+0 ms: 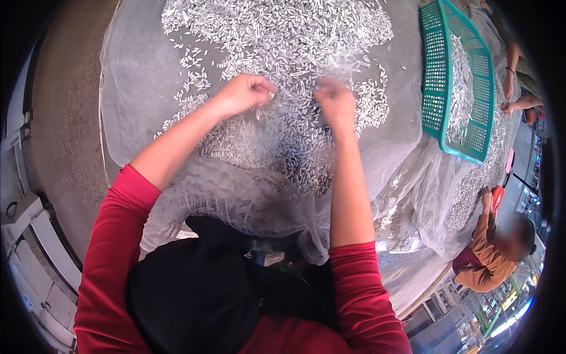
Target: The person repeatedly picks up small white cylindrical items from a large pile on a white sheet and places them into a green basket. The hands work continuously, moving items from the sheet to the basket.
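Hundreds of small silvery pieces [277, 29] are spread in a wide, uneven pile on a sheer sheet [135, 100], directly in front of the body. Over the pile, the left hand [244, 94] is held with thumb and fingers curled almost together; whether a piece is pinched there cannot be told. The right hand [337, 106] is blurred, its fingers bent, and its hold cannot be made out either. Because the pieces lie so thickly, several could be caught up at once, or neighbours could be scattered by a quick sweep. At the bunched netting [218, 183] nearest the body, pieces could be spilled if the cloth is tugged. Farther right, similar pieces are held in a green basket [434, 76]; these could be tipped out by a knock.
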A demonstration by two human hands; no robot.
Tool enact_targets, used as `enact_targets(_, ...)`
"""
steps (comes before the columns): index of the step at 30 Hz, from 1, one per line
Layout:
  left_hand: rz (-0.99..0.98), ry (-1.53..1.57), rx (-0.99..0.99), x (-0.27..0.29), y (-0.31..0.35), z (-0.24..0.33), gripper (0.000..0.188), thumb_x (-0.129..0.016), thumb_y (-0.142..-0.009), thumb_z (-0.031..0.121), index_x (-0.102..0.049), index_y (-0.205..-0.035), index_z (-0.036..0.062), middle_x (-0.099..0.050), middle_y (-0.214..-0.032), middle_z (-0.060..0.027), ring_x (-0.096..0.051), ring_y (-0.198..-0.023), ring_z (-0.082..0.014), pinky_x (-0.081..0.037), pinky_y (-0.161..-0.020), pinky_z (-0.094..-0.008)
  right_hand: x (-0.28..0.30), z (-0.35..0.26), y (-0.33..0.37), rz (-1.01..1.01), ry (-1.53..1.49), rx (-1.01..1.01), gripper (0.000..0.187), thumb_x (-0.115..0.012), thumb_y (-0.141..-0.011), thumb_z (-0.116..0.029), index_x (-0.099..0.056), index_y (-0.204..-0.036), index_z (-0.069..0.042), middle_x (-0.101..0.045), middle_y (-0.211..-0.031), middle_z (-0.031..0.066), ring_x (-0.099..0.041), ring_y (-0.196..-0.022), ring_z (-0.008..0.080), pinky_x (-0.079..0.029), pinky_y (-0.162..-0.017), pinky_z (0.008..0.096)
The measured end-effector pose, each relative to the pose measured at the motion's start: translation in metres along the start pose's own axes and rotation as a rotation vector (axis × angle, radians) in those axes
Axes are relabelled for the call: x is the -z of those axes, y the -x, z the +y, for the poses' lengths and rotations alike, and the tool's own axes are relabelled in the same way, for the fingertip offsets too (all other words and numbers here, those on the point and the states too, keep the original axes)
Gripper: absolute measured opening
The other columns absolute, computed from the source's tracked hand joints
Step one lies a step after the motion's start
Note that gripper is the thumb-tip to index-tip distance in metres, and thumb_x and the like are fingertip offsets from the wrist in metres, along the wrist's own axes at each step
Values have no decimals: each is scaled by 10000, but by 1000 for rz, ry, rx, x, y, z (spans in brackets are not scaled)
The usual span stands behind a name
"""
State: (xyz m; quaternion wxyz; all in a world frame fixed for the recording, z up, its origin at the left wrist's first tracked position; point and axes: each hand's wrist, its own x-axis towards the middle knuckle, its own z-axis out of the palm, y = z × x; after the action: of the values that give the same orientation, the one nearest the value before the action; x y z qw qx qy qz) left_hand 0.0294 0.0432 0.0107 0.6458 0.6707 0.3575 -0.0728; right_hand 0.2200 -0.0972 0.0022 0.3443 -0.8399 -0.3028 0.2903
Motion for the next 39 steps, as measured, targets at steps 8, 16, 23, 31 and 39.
enact_targets(8,-50,53,-7,-11,-32,18,143,-612,-811,99,-585,-939,43,-578,-759,-38,-556,-708,-159,-483,-646,-306,34,32,25,-219,-1087,-419,137,-573,-847,-152,-553,-941,-54,-573,-863,54,-580,-742,161,-469,-601,262)
enact_targets(16,129,-707,-483,-31,-43,16,124,-660,-767,116,-586,-831,39,-598,-829,-121,-589,-846,-316,-472,-733,-412,-4,11,26,-13,-208,-306,265,-681,-833,-175,-658,-940,66,-665,-731,73,-640,-604,126,-492,-521,221)
enact_targets(23,99,-540,-413,-14,-40,16,116,-611,-838,140,-583,-855,29,-609,-846,-89,-597,-773,-232,-471,-688,-365,14,5,31,13,-474,-340,237,-691,-823,-197,-682,-907,24,-686,-744,99,-671,-669,138,-505,-540,254)
enact_targets(31,54,-243,-241,-19,-55,24,189,-565,-843,98,-592,-1028,72,-602,-874,-56,-568,-725,-145,-470,-648,-314,-12,5,27,136,141,-231,232,-755,-714,-240,-704,-820,-40,-677,-700,104,-642,-632,203,-504,-634,316)
enact_targets(39,28,-782,-496,-33,-58,32,118,-619,-795,99,-596,-909,79,-588,-924,-102,-605,-874,-299,-491,-756,-406,-9,16,33,220,163,-14,152,-727,-729,-191,-682,-777,-54,-659,-693,83,-632,-632,247,-501,-632,358)
